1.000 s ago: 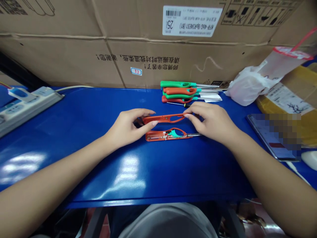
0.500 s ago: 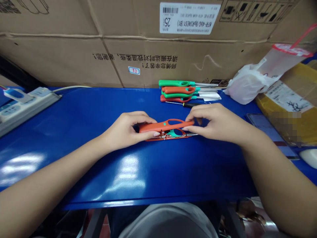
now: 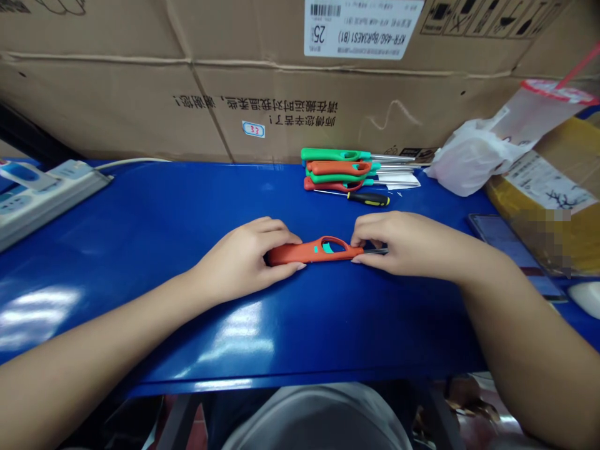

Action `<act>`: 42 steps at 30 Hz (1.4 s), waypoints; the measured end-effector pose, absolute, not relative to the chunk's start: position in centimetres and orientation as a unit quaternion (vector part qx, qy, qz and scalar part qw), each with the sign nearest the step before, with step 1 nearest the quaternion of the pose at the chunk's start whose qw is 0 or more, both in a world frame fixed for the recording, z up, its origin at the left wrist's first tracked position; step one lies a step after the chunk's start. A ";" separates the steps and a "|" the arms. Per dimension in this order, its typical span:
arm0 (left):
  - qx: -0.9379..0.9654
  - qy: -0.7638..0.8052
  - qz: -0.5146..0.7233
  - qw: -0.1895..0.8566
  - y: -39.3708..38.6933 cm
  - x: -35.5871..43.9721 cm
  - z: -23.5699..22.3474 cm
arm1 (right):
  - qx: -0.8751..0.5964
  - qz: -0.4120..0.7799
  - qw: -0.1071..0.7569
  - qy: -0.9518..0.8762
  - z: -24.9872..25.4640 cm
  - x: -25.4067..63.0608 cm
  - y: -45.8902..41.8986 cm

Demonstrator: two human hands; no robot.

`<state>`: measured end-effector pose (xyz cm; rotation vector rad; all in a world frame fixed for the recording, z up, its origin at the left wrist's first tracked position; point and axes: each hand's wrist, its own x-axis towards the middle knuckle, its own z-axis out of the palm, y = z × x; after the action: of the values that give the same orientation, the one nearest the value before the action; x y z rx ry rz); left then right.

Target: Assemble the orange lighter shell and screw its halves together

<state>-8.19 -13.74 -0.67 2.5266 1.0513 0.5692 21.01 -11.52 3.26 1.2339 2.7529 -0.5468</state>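
Note:
An orange long-necked lighter point(image 3: 307, 252) with a teal trigger lies on the blue table in front of me, its two casing halves together. My left hand point(image 3: 255, 257) is closed around the handle end, thumb on the near side and fingers on the far side. At the other end, my right hand point(image 3: 391, 240) pinches the front of the casing where the metal neck begins. Part of that neck shows under the right fingers; its tip is hidden.
Behind the lighter lie several green, orange and red lighters point(image 3: 340, 168) and a black-and-yellow screwdriver point(image 3: 369, 199). A power strip point(image 3: 51, 194) stands at left. On the right are a bagged drink cup point(image 3: 534, 119), a phone point(image 3: 510, 250) and a taped parcel point(image 3: 562, 169). A large carton point(image 3: 140, 112) walls the back.
The upper orange casing half has come down onto the lower one, covering the wires and inner parts. Both hands moved slightly nearer to me, and the screwdriver's handle is now uncovered.

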 end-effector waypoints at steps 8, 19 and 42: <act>0.888 0.371 0.216 0.168 -13.6 -8.1 -1.1 | 0.403 -0.157 0.059 0.899 3.1 21.2 -11.6; 0.891 0.374 0.199 0.161 -13.7 -8.0 -1.5 | 0.404 -0.143 0.064 0.901 3.1 21.4 -11.7; 0.895 0.369 0.202 0.149 -13.5 -8.1 -1.8 | 0.400 -0.130 0.055 0.906 3.0 20.8 -12.0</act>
<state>-8.05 -13.49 -1.85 2.5721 1.0615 0.5811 20.77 -11.99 2.99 1.2145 2.7488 -0.3931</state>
